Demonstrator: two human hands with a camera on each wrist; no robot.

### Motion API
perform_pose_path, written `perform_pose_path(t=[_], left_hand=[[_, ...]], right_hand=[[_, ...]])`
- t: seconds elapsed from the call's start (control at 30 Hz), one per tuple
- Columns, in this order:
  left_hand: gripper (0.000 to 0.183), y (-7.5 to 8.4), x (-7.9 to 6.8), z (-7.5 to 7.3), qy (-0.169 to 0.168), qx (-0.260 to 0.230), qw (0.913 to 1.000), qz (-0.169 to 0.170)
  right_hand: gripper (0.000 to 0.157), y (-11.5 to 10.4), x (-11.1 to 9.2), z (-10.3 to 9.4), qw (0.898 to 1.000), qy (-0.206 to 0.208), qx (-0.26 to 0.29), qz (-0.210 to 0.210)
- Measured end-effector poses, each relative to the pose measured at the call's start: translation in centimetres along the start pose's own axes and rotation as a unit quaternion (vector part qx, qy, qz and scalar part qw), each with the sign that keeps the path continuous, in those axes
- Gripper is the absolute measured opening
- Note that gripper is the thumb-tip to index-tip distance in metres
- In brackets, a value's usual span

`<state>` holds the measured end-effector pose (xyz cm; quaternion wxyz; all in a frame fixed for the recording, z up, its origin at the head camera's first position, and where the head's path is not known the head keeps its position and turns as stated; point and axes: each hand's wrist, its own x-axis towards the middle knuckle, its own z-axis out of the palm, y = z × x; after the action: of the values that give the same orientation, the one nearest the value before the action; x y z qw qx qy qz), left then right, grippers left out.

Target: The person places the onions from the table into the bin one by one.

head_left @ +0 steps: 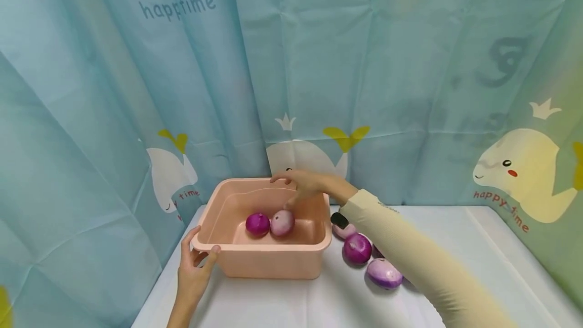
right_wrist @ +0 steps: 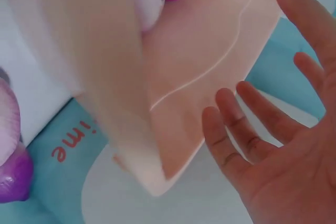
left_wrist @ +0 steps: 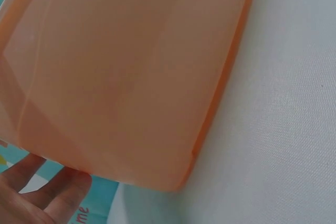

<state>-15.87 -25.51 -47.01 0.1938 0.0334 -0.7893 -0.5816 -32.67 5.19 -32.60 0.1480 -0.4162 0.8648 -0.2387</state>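
Note:
A pink plastic basin (head_left: 268,263) stands on the table. My left hand (head_left: 193,272) grips its near left corner, thumb over the front rim and fingers along the left side; those fingers (left_wrist: 65,195) also show at the wall in the left wrist view. Inside lie a dark purple onion (head_left: 257,224) and a paler onion (head_left: 282,223), side by side. Over the basin's far right part reaches my right hand (head_left: 306,184), holding nothing. In the right wrist view its fingers (right_wrist: 231,148) are spread and loosely bent close to the rim.
Right of the basin, partly under my right sleeve (head_left: 410,247), several onions lie on the white table (head_left: 273,305), among them a dark purple onion (head_left: 357,249) and a pale onion (head_left: 384,273). A blue curtain (head_left: 396,90) with whale prints hangs behind and at the sides.

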Motion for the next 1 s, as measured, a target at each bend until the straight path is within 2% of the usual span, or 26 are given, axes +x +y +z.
perform_pose_path(t=[0.17,0.33,0.47,0.67,0.83,1.0], left_hand=[[0.067,-0.2,0.2,0.1,0.005,0.000,1.0000,0.005],[0.068,-0.4,0.2,0.3,0.008,0.001,1.0000,0.003],[0.068,-0.4,0.2,0.3,0.013,0.000,0.9999,-0.001],[0.069,-0.5,0.1,0.5,0.020,0.007,0.9998,0.002],[0.069,-0.5,0.1,0.8,0.025,0.011,0.9996,0.008],[0.072,-0.5,0.5,0.6,0.024,0.009,0.9994,0.023]], right_hand=[[0.067,0.9,-1.6,-0.7,0.997,0.051,0.033,-0.045],[0.062,2.0,-4.4,-1.4,0.991,0.097,0.038,-0.088],[0.066,3.2,-7.6,-1.7,0.990,0.116,0.026,-0.079],[0.069,5.4,-13.5,-1.0,0.991,0.128,0.009,-0.038],[0.068,7.7,-18.1,0.2,0.989,0.147,0.014,-0.002],[0.070,9.7,-22.1,2.3,0.986,0.164,0.026,0.024]])
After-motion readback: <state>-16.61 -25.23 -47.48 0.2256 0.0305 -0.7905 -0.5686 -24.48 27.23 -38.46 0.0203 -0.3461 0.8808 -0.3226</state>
